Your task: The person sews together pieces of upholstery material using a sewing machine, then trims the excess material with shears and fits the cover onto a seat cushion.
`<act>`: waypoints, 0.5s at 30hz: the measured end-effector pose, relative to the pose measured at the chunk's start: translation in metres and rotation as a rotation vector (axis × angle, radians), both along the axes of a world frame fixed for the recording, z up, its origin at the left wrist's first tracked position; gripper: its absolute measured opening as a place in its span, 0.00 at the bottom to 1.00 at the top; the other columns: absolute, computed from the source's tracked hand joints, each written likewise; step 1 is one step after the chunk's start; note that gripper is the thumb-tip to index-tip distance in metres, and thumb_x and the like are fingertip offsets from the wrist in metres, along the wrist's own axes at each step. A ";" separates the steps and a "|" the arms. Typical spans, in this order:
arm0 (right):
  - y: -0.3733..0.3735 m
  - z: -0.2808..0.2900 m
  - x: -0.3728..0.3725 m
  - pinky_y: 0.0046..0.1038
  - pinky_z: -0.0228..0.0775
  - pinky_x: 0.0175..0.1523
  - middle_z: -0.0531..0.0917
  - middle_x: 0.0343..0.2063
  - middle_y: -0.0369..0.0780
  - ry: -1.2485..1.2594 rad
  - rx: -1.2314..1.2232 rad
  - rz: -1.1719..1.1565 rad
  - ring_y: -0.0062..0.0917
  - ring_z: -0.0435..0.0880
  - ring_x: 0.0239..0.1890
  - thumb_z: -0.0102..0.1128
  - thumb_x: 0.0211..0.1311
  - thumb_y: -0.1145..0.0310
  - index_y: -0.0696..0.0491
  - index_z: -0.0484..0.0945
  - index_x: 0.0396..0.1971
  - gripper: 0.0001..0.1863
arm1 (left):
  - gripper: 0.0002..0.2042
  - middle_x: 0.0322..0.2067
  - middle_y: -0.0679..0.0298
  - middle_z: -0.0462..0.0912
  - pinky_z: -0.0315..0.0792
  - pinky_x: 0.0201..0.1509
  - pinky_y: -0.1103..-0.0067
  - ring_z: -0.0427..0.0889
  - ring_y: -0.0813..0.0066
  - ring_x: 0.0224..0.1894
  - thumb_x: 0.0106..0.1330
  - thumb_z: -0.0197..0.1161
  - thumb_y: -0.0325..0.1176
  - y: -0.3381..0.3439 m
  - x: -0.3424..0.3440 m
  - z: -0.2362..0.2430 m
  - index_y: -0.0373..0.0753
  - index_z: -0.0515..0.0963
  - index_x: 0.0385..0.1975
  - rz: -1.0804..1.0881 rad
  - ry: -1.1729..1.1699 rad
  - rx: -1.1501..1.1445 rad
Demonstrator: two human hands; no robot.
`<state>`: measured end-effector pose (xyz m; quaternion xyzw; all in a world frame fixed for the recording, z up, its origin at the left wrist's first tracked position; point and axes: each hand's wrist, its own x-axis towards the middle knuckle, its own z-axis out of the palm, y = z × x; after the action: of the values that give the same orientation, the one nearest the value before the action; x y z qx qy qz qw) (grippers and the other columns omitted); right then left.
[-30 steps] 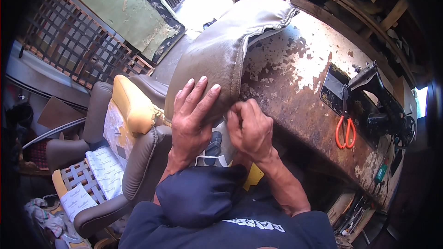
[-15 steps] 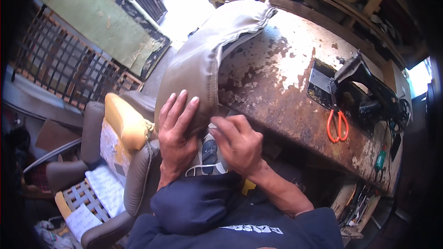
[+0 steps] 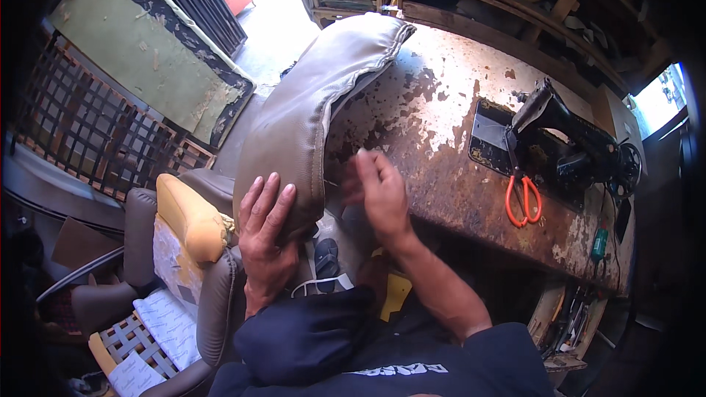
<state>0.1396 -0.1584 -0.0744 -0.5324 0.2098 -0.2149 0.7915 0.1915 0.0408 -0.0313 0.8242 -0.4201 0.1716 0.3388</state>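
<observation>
A grey-brown, leather-like upholstery cover curves from my lap side up over the table's left edge. A stitched seam runs along its right side, and the piece looks padded. My left hand holds its near end, fingers spread over the outer face and thumb hidden. Just right of the seam, my right hand is raised over the table's near edge, apart from the cover. Its fingers are partly extended and slightly blurred, and nothing shows in them. A white strap or cord hangs below my left hand.
The worn table carries a black sewing machine, orange-handled scissors and a small green-handled tool. Left stand an armchair with exposed yellow foam and a strapped frame. A tool-filled drawer sits lower right.
My right hand has left the cover's near end and moved up and right, its fingers loosening from a curl. My left hand keeps its place on the cover. The view has shifted slightly.
</observation>
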 end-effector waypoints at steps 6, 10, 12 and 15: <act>-0.121 -0.020 0.093 0.39 0.86 0.48 0.84 0.46 0.40 -0.104 0.209 -0.138 0.28 0.87 0.46 0.53 0.81 0.49 0.52 0.73 0.57 0.22 | 0.32 0.67 0.53 0.79 0.59 0.78 0.52 0.70 0.45 0.74 0.53 0.64 0.16 0.017 -0.004 -0.017 0.44 0.84 0.62 -0.068 0.003 0.062; -0.175 -0.024 0.117 0.34 0.86 0.43 0.86 0.39 0.36 -0.096 0.228 -0.118 0.23 0.87 0.37 0.60 0.79 0.54 0.52 0.78 0.48 0.15 | 0.31 0.66 0.56 0.81 0.56 0.78 0.48 0.70 0.45 0.74 0.52 0.63 0.18 0.030 -0.011 -0.030 0.50 0.86 0.59 -0.149 0.011 0.144; -0.198 -0.053 0.118 0.26 0.81 0.39 0.85 0.32 0.33 -0.029 -0.071 -0.121 0.18 0.83 0.32 0.65 0.75 0.60 0.53 0.81 0.41 0.10 | 0.28 0.65 0.57 0.81 0.55 0.77 0.46 0.70 0.45 0.73 0.54 0.67 0.24 0.043 -0.013 -0.032 0.51 0.86 0.59 -0.209 0.030 0.233; -0.119 -0.021 0.078 0.24 0.68 0.31 0.81 0.24 0.31 0.078 -0.220 -0.236 0.13 0.75 0.27 0.66 0.72 0.65 0.56 0.83 0.33 0.11 | 0.28 0.65 0.64 0.83 0.56 0.78 0.46 0.71 0.49 0.74 0.54 0.74 0.33 0.105 -0.016 -0.031 0.57 0.86 0.59 -0.226 0.159 0.402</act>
<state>0.2177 -0.2777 -0.0953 -0.5954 0.2767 -0.3073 0.6889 0.1755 0.1455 -0.0625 0.8338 -0.5073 -0.0197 0.2170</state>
